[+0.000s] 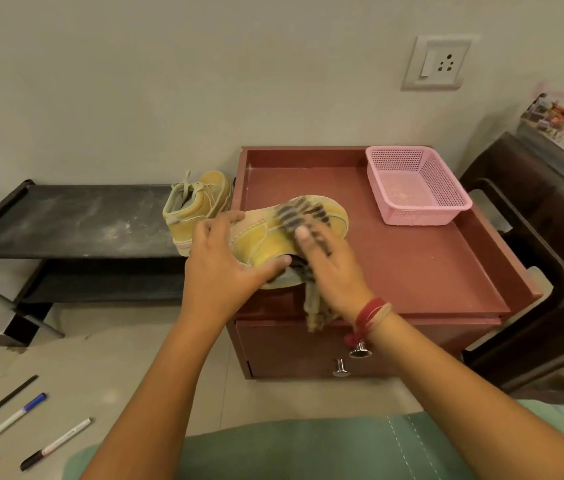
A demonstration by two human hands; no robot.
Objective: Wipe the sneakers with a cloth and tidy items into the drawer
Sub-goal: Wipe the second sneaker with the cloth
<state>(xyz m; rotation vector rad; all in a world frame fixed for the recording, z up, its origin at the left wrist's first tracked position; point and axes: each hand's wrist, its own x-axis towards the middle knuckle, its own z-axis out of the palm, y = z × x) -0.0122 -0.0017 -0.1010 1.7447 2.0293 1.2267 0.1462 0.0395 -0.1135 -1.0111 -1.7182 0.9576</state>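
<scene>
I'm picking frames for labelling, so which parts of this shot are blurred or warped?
Head view: the right hand and striped cloth are motion-smeared over the held sneaker; the left hand is sharper. Wide-angle bending shows on the black rack and cabinet top. Lighting is soft and even.

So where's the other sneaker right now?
The second sneaker stands on the right end of the dark low shelf, against the red cabinet, just behind the left hand.
</scene>
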